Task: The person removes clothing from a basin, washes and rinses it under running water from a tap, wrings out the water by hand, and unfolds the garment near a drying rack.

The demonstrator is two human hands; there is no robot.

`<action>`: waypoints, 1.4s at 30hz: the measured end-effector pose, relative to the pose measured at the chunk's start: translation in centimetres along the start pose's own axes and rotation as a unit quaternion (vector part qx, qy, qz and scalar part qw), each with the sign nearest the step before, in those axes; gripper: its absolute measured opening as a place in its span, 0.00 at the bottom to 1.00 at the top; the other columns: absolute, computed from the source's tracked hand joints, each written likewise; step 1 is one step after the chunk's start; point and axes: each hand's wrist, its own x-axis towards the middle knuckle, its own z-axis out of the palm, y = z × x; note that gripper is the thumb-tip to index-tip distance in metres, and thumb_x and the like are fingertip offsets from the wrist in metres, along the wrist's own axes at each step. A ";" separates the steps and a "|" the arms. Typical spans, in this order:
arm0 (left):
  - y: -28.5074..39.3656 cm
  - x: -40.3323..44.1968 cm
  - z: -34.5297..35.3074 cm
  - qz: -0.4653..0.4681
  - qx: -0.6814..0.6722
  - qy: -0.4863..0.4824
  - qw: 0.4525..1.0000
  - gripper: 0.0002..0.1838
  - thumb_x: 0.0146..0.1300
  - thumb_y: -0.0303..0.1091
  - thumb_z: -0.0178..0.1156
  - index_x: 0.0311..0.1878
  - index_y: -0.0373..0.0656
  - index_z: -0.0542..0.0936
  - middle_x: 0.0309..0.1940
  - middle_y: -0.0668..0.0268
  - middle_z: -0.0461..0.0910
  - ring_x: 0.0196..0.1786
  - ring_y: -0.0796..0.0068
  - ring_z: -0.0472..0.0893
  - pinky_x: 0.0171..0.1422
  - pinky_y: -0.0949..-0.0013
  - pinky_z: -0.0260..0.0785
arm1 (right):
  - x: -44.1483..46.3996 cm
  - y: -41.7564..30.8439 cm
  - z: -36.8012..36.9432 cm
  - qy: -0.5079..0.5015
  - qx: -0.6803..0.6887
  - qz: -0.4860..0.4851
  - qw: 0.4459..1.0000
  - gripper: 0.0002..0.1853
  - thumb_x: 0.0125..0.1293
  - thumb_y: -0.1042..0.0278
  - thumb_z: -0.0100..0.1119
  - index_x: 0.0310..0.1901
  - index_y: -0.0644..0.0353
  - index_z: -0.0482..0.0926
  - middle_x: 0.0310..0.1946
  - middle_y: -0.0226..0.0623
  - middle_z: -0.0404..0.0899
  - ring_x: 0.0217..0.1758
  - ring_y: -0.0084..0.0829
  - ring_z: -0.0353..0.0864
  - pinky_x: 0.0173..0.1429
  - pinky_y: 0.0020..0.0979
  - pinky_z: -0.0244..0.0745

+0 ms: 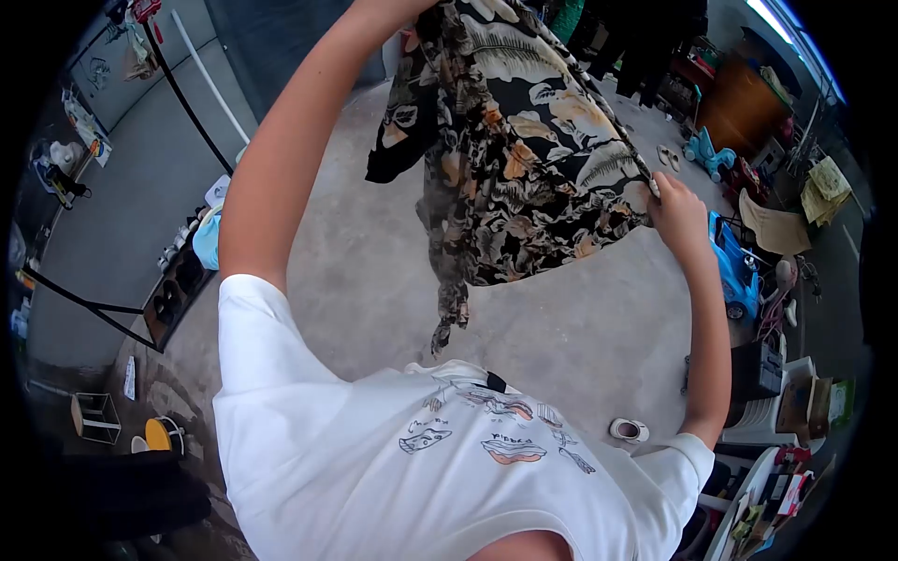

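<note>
Concrete floor (365, 280) everywhere; floral garment (533, 150) is held up top-center, edge clamped by fingers of the right hand (680, 217). Left hand (398, 6)'s cropped at the top, grip can't be told. Fabric's best kept taut, off the ground.

Shot from one head-worn camera. Faces forward and steeply down, over the wearer's own white T-shirt (374, 449) at 6 o'clock, neckline lowest in frame. Sits closest to that shirt; sees patterned cloth (528, 159) farther out, 12 to 1 o'clock, with concrete floor (365, 262) behind and below. Cuts off left hand (398, 7) at top edge, just short of 12 o'clock; catches right hand (678, 213) between 2 and 3 o'clock. Reaches well past both to blue toy car (736, 273) at 3 o'clock, shoe rack (155, 327) near 9. Spans very wide, fisheye-style; goes black at corners.
</note>
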 end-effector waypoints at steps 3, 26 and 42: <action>0.0 1.4 -0.7 0.033 0.052 0.031 0.998 0.01 0.39 0.22 0.54 0.20 0.37 0.73 0.16 0.59 0.74 0.21 0.72 0.74 0.26 0.71 0.65 | -0.6 2.0 1.7 -0.072 0.358 0.129 0.922 0.09 0.50 0.70 0.54 0.35 0.56 0.72 0.31 0.33 0.76 0.33 0.32 0.74 0.38 0.35 0.67; -11.8 -8.3 -5.9 -0.269 -0.217 0.104 0.933 0.10 0.43 0.12 0.42 0.22 0.36 0.72 0.17 0.70 0.69 0.19 0.85 0.65 0.21 0.81 0.54 | 5.2 -11.1 9.1 -0.162 0.656 0.319 0.664 0.11 0.59 0.66 0.39 0.39 0.58 0.71 0.30 0.31 0.73 0.30 0.24 0.70 0.39 0.29 0.64; -8.1 -21.6 -0.1 -0.398 -0.266 -0.346 0.807 0.15 0.50 0.41 0.62 0.30 0.36 0.78 0.25 0.68 0.77 0.27 0.82 0.73 0.33 0.79 0.63 | 12.1 -11.6 -10.7 0.043 -0.121 -0.162 0.978 0.08 0.40 0.73 0.54 0.24 0.65 0.78 0.24 0.47 0.77 0.27 0.42 0.77 0.31 0.35 0.72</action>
